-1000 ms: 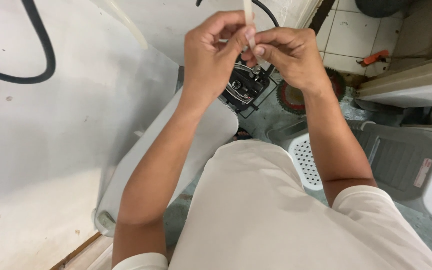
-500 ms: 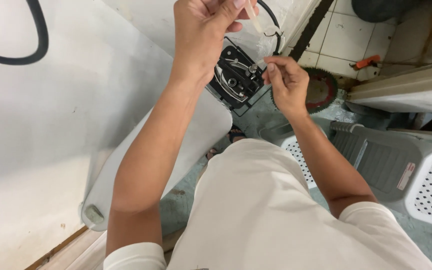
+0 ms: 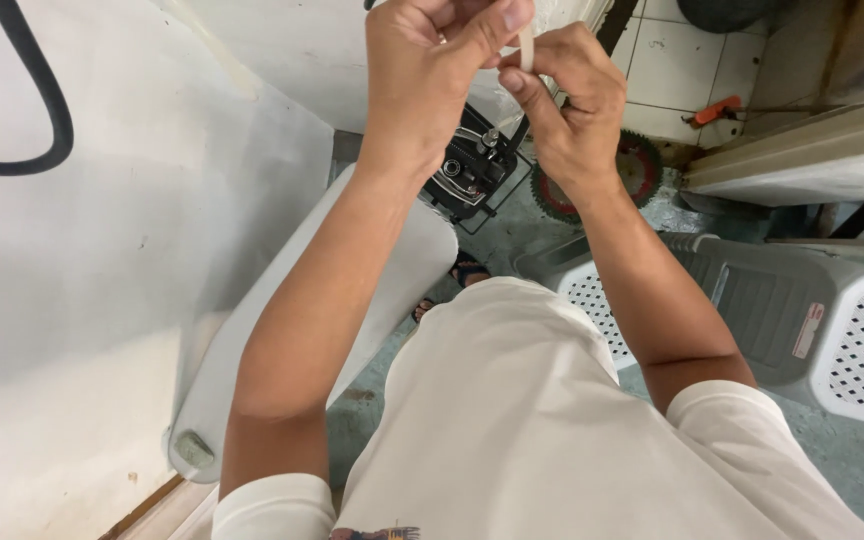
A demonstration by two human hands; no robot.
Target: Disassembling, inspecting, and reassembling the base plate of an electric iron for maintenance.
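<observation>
Head view shows both my hands raised close together: my left hand (image 3: 432,70) pinches a thin pale strip (image 3: 526,45) between thumb and forefinger, and my right hand (image 3: 572,110), just beside it, closes its fingertips on the same strip a little lower. I judge I'm working the strip taut or threading it; what follows calls for a steady pinch and small finger moves. Below my hands sits a black mechanism (image 3: 467,170), with a toothed disc (image 3: 642,170) on the floor under my right wrist.

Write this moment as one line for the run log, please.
left hand: pinches pale strip | right hand: pinches same strip | below: black device
</observation>
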